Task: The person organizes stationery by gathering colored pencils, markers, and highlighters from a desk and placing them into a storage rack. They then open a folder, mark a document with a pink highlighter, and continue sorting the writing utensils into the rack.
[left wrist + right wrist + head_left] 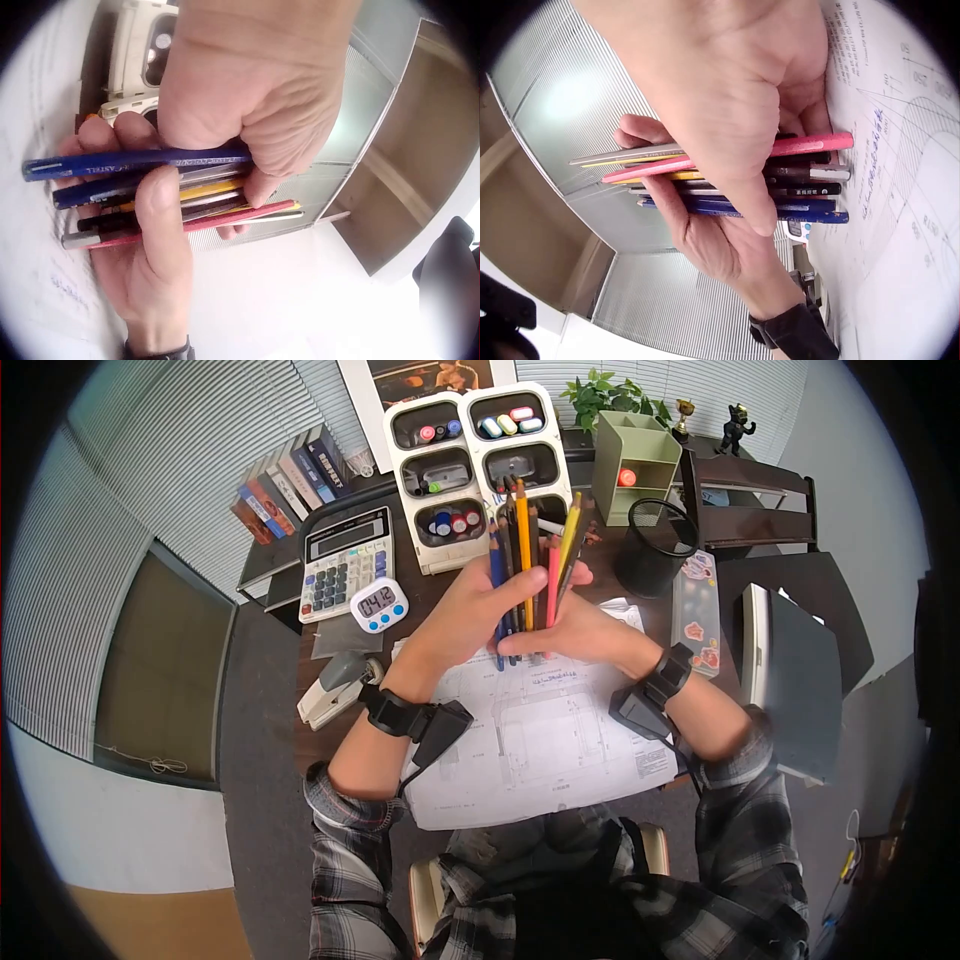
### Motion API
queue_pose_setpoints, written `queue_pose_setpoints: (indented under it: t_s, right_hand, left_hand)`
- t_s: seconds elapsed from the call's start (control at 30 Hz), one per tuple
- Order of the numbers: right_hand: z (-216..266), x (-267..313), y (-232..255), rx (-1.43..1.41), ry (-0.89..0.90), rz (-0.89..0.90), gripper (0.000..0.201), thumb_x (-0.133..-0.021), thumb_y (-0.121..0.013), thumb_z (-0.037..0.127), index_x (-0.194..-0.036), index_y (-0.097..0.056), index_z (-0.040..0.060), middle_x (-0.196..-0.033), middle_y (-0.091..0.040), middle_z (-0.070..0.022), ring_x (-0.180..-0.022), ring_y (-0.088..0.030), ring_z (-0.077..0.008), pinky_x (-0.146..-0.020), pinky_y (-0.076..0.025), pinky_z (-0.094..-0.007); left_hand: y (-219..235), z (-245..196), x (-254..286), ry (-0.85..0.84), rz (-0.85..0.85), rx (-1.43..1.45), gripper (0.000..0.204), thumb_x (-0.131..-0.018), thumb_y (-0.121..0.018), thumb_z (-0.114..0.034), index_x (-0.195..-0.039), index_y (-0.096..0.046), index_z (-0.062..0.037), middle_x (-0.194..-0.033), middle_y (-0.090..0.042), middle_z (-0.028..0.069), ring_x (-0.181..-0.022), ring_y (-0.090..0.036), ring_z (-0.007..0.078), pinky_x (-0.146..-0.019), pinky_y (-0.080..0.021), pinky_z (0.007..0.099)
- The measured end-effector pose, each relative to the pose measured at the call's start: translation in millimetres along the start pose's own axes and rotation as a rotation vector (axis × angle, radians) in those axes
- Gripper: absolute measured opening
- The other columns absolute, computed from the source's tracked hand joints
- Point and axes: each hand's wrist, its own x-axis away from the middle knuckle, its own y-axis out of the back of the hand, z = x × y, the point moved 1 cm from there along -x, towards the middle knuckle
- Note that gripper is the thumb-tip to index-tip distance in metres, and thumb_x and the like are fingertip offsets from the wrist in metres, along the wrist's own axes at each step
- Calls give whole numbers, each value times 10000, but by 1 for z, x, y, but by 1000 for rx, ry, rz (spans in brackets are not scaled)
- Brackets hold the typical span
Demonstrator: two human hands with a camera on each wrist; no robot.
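Both hands grip one bundle of pencils (522, 545) over the paper sheets. My left hand (465, 610) wraps the bundle from the left, its thumb across the upper part. Lower down, my right hand (585, 630) has its thumb across the pencils from the right. The bundle stands roughly upright and mixes blue, black, yellow and pink pencils. In the left wrist view a blue pencil (112, 163) lies outermost under the right thumb. A pink pencil (814, 144) shows at the edge in the right wrist view, its lower end close over the paper. The palms hide the middle of several pencils.
Printed drawings (530, 750) cover the desk's front. Left are a stapler (340, 690), a timer (379, 605) and a calculator (347, 565). Behind stands a white organizer (437, 460) holding markers. To the right are a black mesh pen cup (650, 555), a green holder (640, 450) and a sticker-covered case (697, 610).
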Motion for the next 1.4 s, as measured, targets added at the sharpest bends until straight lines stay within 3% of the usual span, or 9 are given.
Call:
queue_pose_setpoints:
  t_s: [0.1, 0.27, 0.37, 0.43, 0.63, 0.73, 0.97, 1.03, 1.4]
  right_hand:
    - [-1, 1, 0, 44, -12, 36, 352, -870, -772, 313, -1059, -675, 32, -870, -638, 1, -697, -543, -70, -606, -456, -245]
    - [-4, 1, 2, 119, -79, 95, 364, -898, -733, 355, -1104, -708, 57, -900, -658, 10, -752, -551, -70, -645, -462, -243]
    - [-1, 2, 1, 127, 11, 68, 250, -928, -702, 255, -1059, -699, 42, -883, -680, 26, -726, -551, -57, -604, -440, -223]
    - [-3, 0, 2, 46, -57, 86, 304, -908, -720, 339, -1065, -735, 79, -922, -658, 7, -832, -570, -76, -699, -476, -238]
    - [2, 2, 5, 102, 85, 12, 302, -905, -727, 300, -1074, -727, 49, -991, -664, -30, -968, -569, -121, -803, -489, -273]
    - [4, 3, 5, 109, 26, -2, 326, -901, -734, 308, -1065, -722, 27, -1046, -655, -58, -995, -563, -135, -848, -482, -289]
    - [1, 4, 15, 172, 84, -19, 403, -930, -701, 347, -1118, -679, -9, -942, -654, -71, -951, -574, -144, -829, -489, -293]
    - [-1, 4, 18, 146, -24, 36, 415, -959, -656, 366, -1107, -665, -21, -874, -648, -65, -882, -586, -148, -794, -493, -292]
    - [11, 9, 18, 208, -37, 51, 416, -978, -623, 380, -1009, -666, -32, -820, -620, -62, -798, -568, -147, -738, -482, -300]
  left_hand:
    - [1, 4, 0, -25, 9, -7, 412, -991, -583, -205, -1324, -538, 33, -1203, -673, 147, -1094, -643, 202, -921, -535, 347]
    - [0, 3, 2, -24, 3, -27, 462, -910, -678, -150, -1311, -548, 40, -1181, -679, 162, -1076, -654, 211, -928, -531, 338]
    - [0, 3, 0, -7, -32, -27, 474, -881, -703, -96, -1301, -534, 44, -1164, -670, 168, -1092, -655, 238, -940, -532, 354]
    - [-1, 6, -2, -18, -47, -24, 464, -878, -701, -65, -1291, -521, 47, -1155, -659, 167, -1106, -654, 260, -950, -533, 372]
    - [0, 10, -3, -89, -92, 48, 402, -903, -660, -30, -1275, -526, 43, -1137, -658, 152, -1082, -665, 261, -964, -534, 377]
    - [0, 10, -3, -104, -92, 49, 393, -906, -659, -35, -1269, -528, 41, -1138, -658, 150, -1078, -667, 259, -962, -534, 377]
    - [1, 4, -1, -85, -126, -57, 359, -923, -660, -70, -1249, -559, 39, -1131, -674, 131, -1096, -654, 221, -969, -524, 355]
    - [1, 6, -2, -74, -128, -46, 360, -927, -661, -82, -1252, -563, 39, -1139, -676, 131, -1095, -652, 211, -970, -522, 351]
    - [-2, 7, -2, -111, -122, -30, 380, -935, -656, -101, -1281, -555, 21, -1150, -680, 118, -1064, -657, 198, -966, -521, 352]
